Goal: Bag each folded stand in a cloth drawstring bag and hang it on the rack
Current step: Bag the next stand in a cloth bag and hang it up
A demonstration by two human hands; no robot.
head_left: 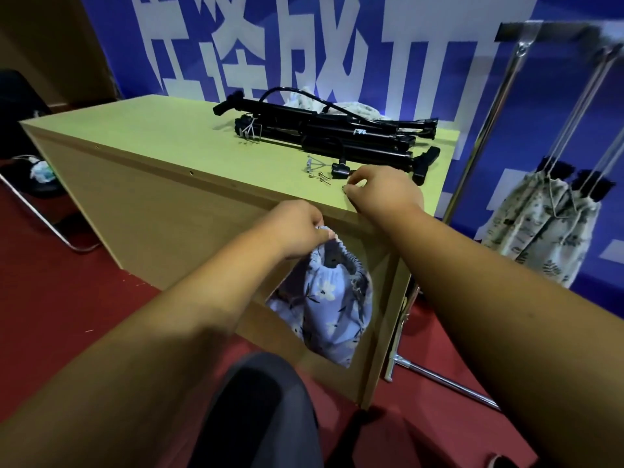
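A blue floral drawstring bag point(332, 305) hangs below the table's front edge, its gathered mouth pinched in my left hand point(295, 228); something dark shows inside the mouth. My right hand point(385, 190) rests at the table's front edge with thumb and fingers pinched together; what it pinches is too small to tell. Several folded black stands point(337, 133) lie piled at the back right of the wooden table point(169, 143). On the metal rack point(489, 123) at the right hang two white leaf-print bags point(540, 224) with black stand ends sticking out.
Small metal pins point(317, 172) and a black clamp part point(341, 170) lie on the table next to my right hand. More printed cloth point(304, 101) lies behind the stands. A chair point(30, 184) stands at the left. The rack's foot point(439, 376) crosses the red floor.
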